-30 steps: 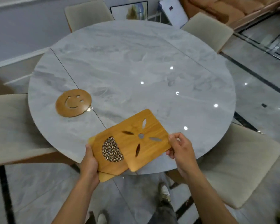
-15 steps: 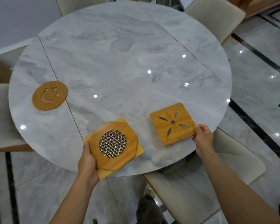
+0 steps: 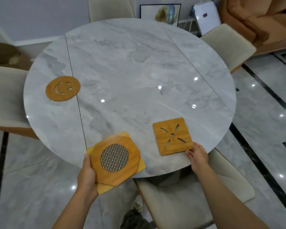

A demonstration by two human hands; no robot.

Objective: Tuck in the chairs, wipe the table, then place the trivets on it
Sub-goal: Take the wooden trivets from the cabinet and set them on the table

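The left grip (image 3: 87,176) pinches two stacked trivets at their left edge, thumb on top: a mesh trivet (image 3: 114,157) over a yellow trivet (image 3: 141,166), both hanging over the near rim of the desk (image 3: 139,63). To its right the flower trivet (image 3: 172,136) lies flat on the desk, its near corner at the fingertips of the right grip (image 3: 197,157); pinched or merely touched, I can't tell. The smiley trivet (image 3: 63,88) lies well beyond the left grip.
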